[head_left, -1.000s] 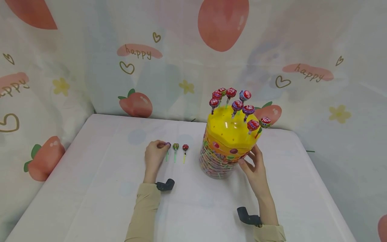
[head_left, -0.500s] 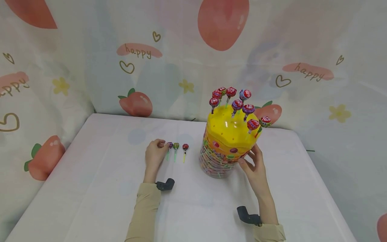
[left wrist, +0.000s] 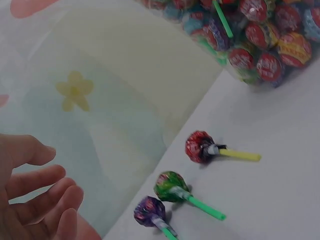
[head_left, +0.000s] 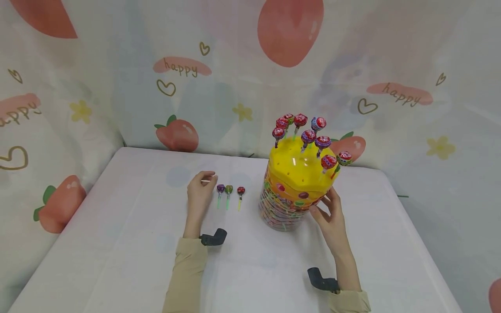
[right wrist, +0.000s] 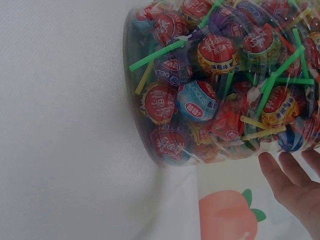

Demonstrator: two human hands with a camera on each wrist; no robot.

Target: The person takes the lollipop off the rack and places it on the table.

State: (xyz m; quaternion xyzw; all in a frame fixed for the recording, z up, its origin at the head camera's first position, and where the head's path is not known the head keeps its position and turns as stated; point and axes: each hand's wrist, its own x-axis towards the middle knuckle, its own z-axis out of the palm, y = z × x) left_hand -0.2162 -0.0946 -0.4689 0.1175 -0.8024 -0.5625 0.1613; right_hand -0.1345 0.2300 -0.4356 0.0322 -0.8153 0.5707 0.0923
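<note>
My left hand (head_left: pixel 200 191) is raised just left of a short row of wrapped lollipops, fingers loosely bent and nothing between them. Nearest to it lies a purple lollipop (head_left: pixel 221 188) with a green stick, then a green lollipop (left wrist: pixel 171 186), then a red lollipop (left wrist: pixel 199 147) on a yellow stick. On the right stands a big clear jar (head_left: pixel 282 213) with a yellow lid (head_left: pixel 295 167). My right hand (head_left: pixel 330 217) holds the jar's right side below the lid, thumb in front and fingers curved round behind. In the right wrist view its fingertips (right wrist: pixel 267 162) meet the clear wall.
Several lollipops, one a red and purple lollipop (head_left: pixel 307 136), stand upright in the lid's holes. The jar is packed with wrapped lollipops (right wrist: pixel 217 52). A white cloth covers the table (head_left: pixel 129 226), and a printed curtain (head_left: pixel 235 78) hangs close behind it.
My left hand has let go of the purple lollipop and drawn up and away from it, leaving it beside the green one. My right hand stays on the jar.
</note>
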